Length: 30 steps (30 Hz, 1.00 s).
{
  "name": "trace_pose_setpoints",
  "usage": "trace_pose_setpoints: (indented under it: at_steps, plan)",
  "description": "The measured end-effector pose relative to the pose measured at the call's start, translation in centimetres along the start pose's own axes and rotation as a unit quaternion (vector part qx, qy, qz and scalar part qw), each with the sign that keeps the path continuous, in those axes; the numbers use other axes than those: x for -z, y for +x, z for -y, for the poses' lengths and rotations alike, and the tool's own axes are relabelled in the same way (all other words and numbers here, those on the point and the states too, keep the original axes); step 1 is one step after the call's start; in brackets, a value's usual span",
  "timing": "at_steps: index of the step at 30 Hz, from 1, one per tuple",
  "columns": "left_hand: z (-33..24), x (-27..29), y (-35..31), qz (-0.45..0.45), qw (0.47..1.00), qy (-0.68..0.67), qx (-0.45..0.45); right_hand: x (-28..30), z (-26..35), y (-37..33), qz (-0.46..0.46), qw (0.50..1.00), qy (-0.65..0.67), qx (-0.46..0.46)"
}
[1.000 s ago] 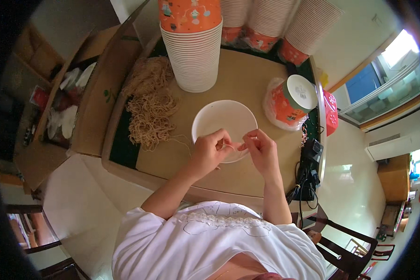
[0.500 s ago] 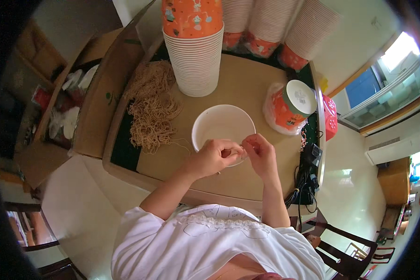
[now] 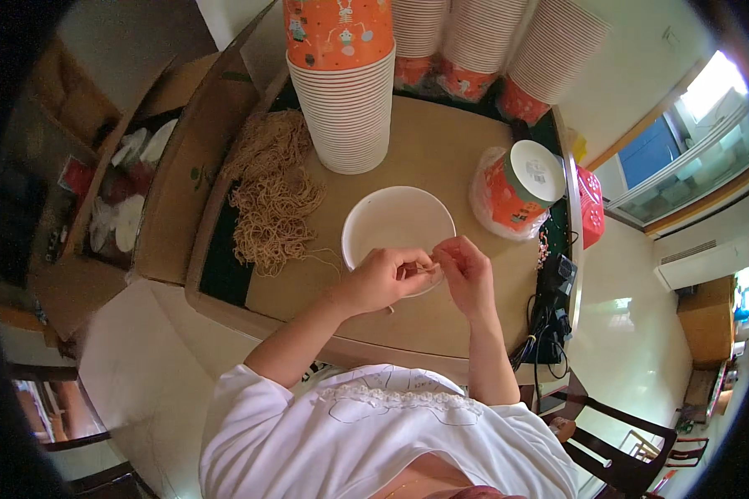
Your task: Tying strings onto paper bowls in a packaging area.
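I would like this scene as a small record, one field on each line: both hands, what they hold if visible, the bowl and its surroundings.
Left hand: fingers curled, over the white bowl
Right hand: fingertips at or near the left hand's
Held: too small to tell
Bowl: on brown board
Left of bowl: tangled tan string
Behind bowl: tall container stack
Right of bowl: orange container, black cables

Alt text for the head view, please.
A person's left hand and right hand pinch close together over the near side of a white bowl, what they hold unclear. Tangled tan string lies left of the bowl; a tall cup stack stands behind.
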<state>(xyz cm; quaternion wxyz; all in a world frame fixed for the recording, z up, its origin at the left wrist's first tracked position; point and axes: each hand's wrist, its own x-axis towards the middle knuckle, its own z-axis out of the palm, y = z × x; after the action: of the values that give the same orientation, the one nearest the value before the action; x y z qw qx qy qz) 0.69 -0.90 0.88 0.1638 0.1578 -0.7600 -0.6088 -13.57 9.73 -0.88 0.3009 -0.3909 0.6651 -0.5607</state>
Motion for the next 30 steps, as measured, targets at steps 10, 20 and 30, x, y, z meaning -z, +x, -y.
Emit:
trace_pose_setpoints:
  at_steps: [10,20,30]
  plan:
    - [-1.1,2.9,3.2,0.083,0.918,0.374,-0.101,0.5,0.1,0.7,0.012,1.0,0.025,0.0]
    - [2.0,0.4,3.3,0.077,0.985,-0.04,0.151,2.0,0.9,0.5,0.041,0.998,-0.041,-0.001]
    - [-1.1,1.3,2.5,0.122,0.963,0.235,0.047,1.9,0.8,0.7,0.037,0.999,0.02,0.006]
